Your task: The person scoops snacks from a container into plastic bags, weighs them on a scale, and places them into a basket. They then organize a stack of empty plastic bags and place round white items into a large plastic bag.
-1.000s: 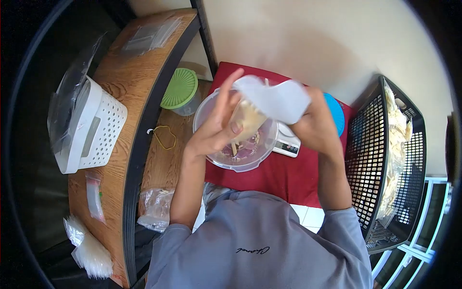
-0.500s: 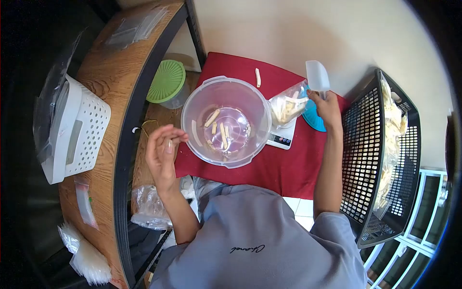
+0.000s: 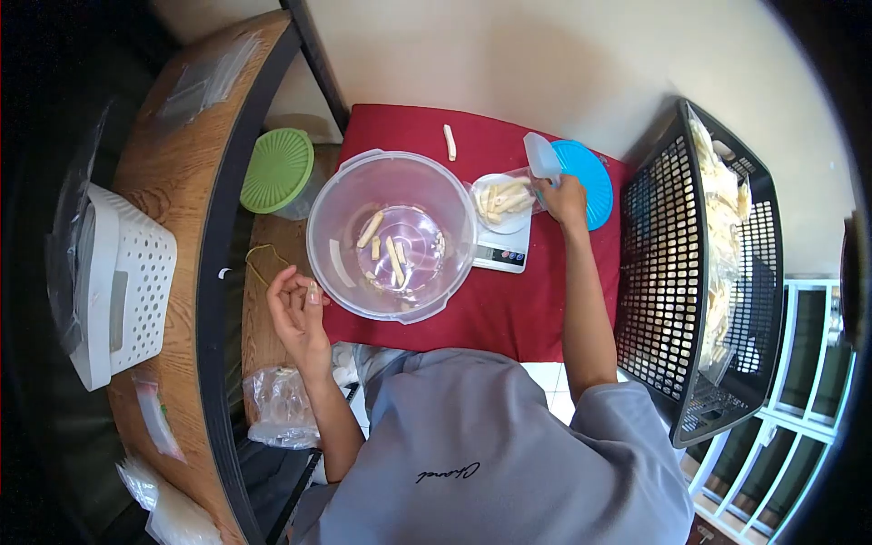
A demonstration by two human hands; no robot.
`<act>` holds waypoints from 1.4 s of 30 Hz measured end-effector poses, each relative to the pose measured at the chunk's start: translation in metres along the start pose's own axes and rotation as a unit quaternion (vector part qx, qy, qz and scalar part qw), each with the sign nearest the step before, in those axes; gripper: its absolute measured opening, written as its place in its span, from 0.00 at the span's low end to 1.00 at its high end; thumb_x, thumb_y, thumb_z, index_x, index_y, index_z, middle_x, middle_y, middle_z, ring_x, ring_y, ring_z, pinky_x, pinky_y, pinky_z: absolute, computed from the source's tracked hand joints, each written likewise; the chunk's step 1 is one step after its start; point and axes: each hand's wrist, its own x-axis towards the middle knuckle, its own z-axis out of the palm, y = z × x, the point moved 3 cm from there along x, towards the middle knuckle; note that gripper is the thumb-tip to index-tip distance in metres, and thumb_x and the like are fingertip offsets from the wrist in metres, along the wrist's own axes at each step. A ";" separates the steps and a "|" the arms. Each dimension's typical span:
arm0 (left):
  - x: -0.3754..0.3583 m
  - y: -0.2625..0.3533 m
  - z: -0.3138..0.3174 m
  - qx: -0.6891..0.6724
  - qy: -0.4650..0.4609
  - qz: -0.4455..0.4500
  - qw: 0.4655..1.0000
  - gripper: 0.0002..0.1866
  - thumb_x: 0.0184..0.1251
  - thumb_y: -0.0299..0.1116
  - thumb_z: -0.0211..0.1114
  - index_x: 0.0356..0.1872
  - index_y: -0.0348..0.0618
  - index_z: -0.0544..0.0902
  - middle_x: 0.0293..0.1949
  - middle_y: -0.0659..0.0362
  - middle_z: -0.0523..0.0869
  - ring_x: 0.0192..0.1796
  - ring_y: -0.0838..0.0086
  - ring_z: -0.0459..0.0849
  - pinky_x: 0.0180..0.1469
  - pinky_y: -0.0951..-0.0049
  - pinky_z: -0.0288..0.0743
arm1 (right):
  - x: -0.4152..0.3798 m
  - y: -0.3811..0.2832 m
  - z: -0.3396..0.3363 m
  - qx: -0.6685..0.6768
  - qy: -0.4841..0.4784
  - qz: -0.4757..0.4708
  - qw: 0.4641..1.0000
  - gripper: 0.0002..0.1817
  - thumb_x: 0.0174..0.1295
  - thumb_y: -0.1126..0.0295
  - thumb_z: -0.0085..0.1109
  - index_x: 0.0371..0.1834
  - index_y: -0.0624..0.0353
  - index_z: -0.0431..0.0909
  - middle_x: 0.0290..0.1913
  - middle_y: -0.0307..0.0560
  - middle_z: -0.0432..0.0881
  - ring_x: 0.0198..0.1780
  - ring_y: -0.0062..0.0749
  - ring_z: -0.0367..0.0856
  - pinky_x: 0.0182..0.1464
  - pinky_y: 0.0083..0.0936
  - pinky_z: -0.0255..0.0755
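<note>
My right hand (image 3: 565,200) is closed around a white plastic scoop (image 3: 542,156), whose blade points up and away. The same hand also pinches the end of a clear plastic bag (image 3: 504,200) of pale stick-shaped pieces. That bag lies on the white round plate of a kitchen scale (image 3: 501,254). Near the left rim of a large clear tub (image 3: 350,291), my left hand (image 3: 302,318) hovers with loosely bent fingers, nothing in it. Several pale sticks (image 3: 395,262) and crumbs lie on the tub's bottom.
A loose stick (image 3: 450,143) lies on the red cloth (image 3: 509,318) behind the tub. Beside the scale is a blue lid (image 3: 586,182). To the right stands a black crate (image 3: 663,272) with filled bags; left are a green-lidded container (image 3: 278,170) and a wooden shelf (image 3: 195,182) with a white basket (image 3: 145,272).
My right hand has lowered the bag, which now rests flat on the scale plate. The scoop came down with it. My left hand stays by the tub; the whole view has shifted slightly.
</note>
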 end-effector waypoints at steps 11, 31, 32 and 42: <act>0.004 -0.020 0.012 0.031 0.011 -0.107 0.994 0.24 0.71 0.28 0.61 0.65 0.37 0.66 0.48 0.56 0.77 0.49 0.75 0.76 0.56 0.74 0.70 | -0.025 -0.032 -0.063 0.131 -0.006 -0.073 0.989 0.30 0.60 0.44 0.64 0.34 0.68 0.82 0.28 0.58 0.84 0.32 0.40 0.83 0.37 0.36 0.74; 0.010 -0.005 0.042 -0.004 -0.041 -0.031 0.999 0.13 0.62 0.18 0.61 0.46 0.38 0.71 0.37 0.62 0.75 0.40 0.82 0.73 0.45 0.81 0.69 | -0.113 -0.168 -0.063 -0.023 -0.189 -0.418 0.889 0.05 0.55 0.78 0.60 0.35 0.66 0.78 0.36 0.54 0.82 0.40 0.53 0.81 0.43 0.41 0.73; 0.009 0.000 0.047 -0.004 -0.041 -0.030 0.999 0.13 0.62 0.18 0.61 0.46 0.38 0.71 0.37 0.62 0.75 0.40 0.82 0.73 0.45 0.81 0.69 | -0.112 -0.169 -0.048 -0.023 -0.187 -0.418 0.888 0.05 0.55 0.78 0.60 0.35 0.66 0.78 0.36 0.54 0.82 0.40 0.53 0.81 0.43 0.41 0.73; 0.012 0.011 0.070 0.065 -0.066 0.069 0.993 0.12 0.53 0.17 0.63 0.38 0.37 0.73 0.26 0.64 0.74 0.28 0.83 0.71 0.32 0.79 0.68 | -0.117 -0.164 0.026 -0.201 -0.181 -0.476 0.837 0.07 0.48 0.77 0.60 0.31 0.64 0.83 0.39 0.58 0.83 0.40 0.47 0.86 0.39 0.39 0.82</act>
